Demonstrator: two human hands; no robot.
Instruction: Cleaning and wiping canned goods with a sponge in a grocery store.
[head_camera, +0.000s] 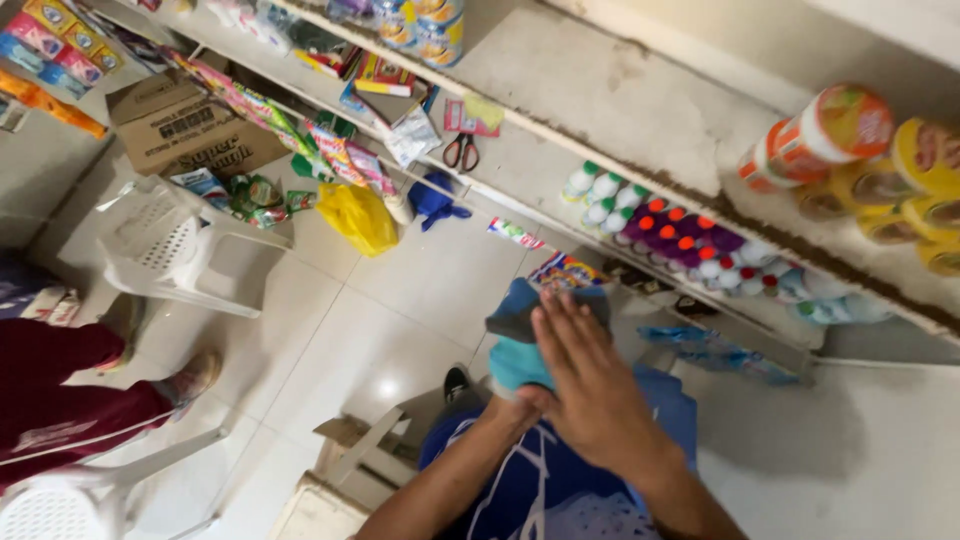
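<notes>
Cloth, teal and grey-blue: that is the item in hand, a folded rag held in front of our chest, above the tiled floor and near the lower shelf.

1. Surroundings, largest first. Shelving w/ cans, jars and a row of bottles w/ red and green caps runs across the upper right. A white plastic chair stands at left; another person's legs in dark red trousers sit beside it. A yellow bag lies on the floor; scissors rest on the shelf.

2. Grip. Our right hand lies flat on the rag, fingers spread, pressing down. Our left hand is underneath, mostly hidden; we cannot tell its closure, but it appears to support the rag.

3. Handling, est. We judge the rag light, soft, limp, not fragile, not slippery when dry. It sags if pinched at one corner. Recommended hold: sandwich between palms, or bunch the mid section in one fist.
</notes>
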